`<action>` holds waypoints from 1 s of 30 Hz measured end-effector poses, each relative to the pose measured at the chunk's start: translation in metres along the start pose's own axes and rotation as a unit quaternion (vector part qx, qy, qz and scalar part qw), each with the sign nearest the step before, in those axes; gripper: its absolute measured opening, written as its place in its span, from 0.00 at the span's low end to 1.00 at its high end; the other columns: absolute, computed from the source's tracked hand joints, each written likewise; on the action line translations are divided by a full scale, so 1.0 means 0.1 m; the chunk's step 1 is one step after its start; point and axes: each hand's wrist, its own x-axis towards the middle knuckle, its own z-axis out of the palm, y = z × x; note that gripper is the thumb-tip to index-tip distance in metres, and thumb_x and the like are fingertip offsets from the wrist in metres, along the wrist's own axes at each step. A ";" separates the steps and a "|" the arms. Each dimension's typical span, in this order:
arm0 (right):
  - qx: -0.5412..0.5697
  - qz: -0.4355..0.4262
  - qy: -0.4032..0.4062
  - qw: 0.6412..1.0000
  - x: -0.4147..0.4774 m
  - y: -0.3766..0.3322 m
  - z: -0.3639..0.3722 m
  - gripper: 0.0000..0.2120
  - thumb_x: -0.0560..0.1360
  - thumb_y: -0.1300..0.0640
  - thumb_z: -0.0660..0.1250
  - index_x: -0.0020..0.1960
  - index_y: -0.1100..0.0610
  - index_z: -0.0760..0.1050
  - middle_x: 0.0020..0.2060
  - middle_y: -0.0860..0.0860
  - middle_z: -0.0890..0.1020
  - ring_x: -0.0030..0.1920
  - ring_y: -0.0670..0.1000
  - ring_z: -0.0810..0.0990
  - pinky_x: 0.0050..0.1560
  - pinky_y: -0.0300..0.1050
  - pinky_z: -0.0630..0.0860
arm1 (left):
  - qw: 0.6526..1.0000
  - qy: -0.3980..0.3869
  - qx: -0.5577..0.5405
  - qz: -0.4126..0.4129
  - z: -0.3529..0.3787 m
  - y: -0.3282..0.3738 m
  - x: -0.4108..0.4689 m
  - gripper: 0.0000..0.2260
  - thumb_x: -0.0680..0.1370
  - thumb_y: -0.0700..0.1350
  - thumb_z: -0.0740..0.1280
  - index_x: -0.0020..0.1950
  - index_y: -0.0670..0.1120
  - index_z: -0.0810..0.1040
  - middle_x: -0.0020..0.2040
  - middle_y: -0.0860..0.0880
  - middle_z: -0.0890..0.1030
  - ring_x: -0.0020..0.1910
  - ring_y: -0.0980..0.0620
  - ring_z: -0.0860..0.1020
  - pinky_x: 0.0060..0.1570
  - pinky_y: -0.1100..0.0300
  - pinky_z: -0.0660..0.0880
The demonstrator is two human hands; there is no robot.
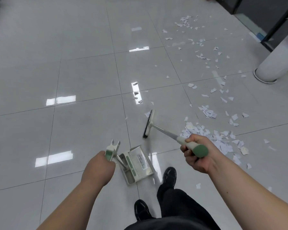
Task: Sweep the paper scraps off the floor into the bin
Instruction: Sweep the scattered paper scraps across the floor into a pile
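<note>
Both bare forearms reach in: the left from 7 o'clock, the right from 4 o'clock. The left grip (pixel 99 165) curls round the dustpan handle (pixel 110 152), back of the hand up. The right grip (pixel 195 156) wraps the broom handle (pixel 200 151) — the two well apart.

The floor (pixel 83 77) is glossy pale grey tile with thin dark grout lines, strewn with white paper scraps (pixel 206 112). The cream broom (pixel 150 124) has black bristles and a green handle end, the dustpan (pixel 136 165) is cream with green trim, and the shoes (pixel 169 177) are shiny black.
</note>
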 end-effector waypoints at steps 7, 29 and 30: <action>-0.041 0.044 -0.101 0.993 0.62 -0.36 0.64 0.09 0.72 0.61 0.61 0.51 0.61 0.70 0.29 0.55 0.75 0.18 0.46 0.69 0.17 0.31 0.58 | 0.998 0.018 -0.017 -0.051 -0.12 0.15 0.25 0.09 0.73 0.41 0.60 0.48 0.51 0.75 0.38 0.46 0.81 0.35 0.43 0.80 0.36 0.55 0.76; -0.028 0.085 -0.015 0.996 1.87 -2.47 0.29 0.12 0.70 0.62 0.66 0.53 0.61 0.75 0.29 0.55 0.78 0.22 0.47 0.70 0.20 0.33 0.65 | 0.994 0.039 0.062 -0.079 -0.15 2.12 1.45 0.06 0.74 0.40 0.60 0.47 0.49 0.74 0.35 0.47 0.79 0.30 0.45 0.76 0.30 0.59 0.72; -0.007 0.083 -0.007 0.997 1.83 -2.50 0.22 0.13 0.70 0.62 0.66 0.55 0.60 0.75 0.29 0.55 0.78 0.22 0.47 0.70 0.20 0.33 0.65 | 0.994 0.038 0.065 -0.074 -0.16 2.20 1.48 0.07 0.74 0.40 0.60 0.47 0.50 0.74 0.35 0.47 0.79 0.30 0.46 0.76 0.30 0.59 0.72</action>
